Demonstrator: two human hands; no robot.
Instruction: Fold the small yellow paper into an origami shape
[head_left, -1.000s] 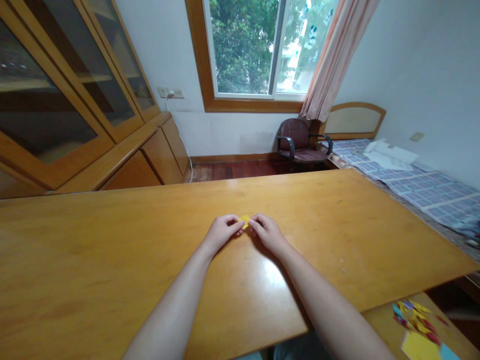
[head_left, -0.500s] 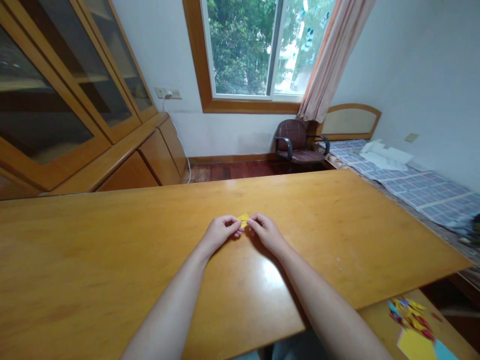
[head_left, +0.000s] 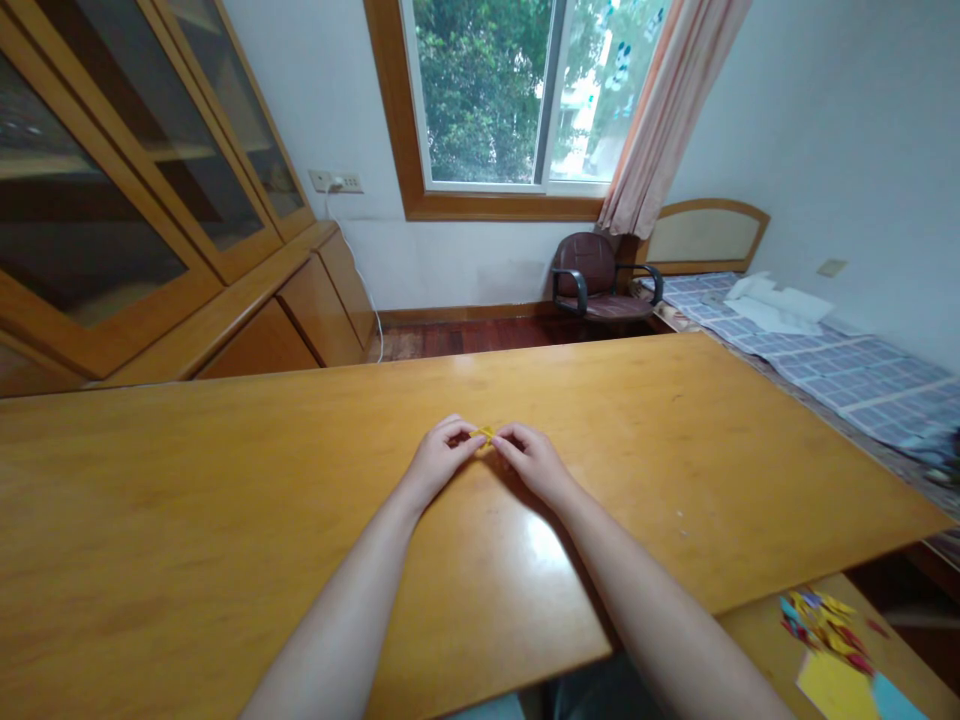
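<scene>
A small piece of folded yellow paper (head_left: 486, 434) is pinched between my two hands, just above the wooden table (head_left: 225, 520). My left hand (head_left: 444, 452) grips its left side with thumb and fingers. On the right side, my right hand (head_left: 529, 456) is closed on it in the same way. Fingertips cover much of the paper, and its exact folded shape is too small to make out.
At the lower right, a lower surface (head_left: 757, 640) bears a pile of small coloured folded papers (head_left: 825, 622), with yellow sheets (head_left: 836, 688) and a light blue sheet (head_left: 892, 697) beside it. Beyond the table stand an office chair (head_left: 589, 270) and a bed (head_left: 847, 370). A cabinet (head_left: 255, 340) lines the left.
The yellow paper has turned from showing a broader face to a thinner, more edge-on look. Both hands have shifted their fingers slightly and stay in the same place.
</scene>
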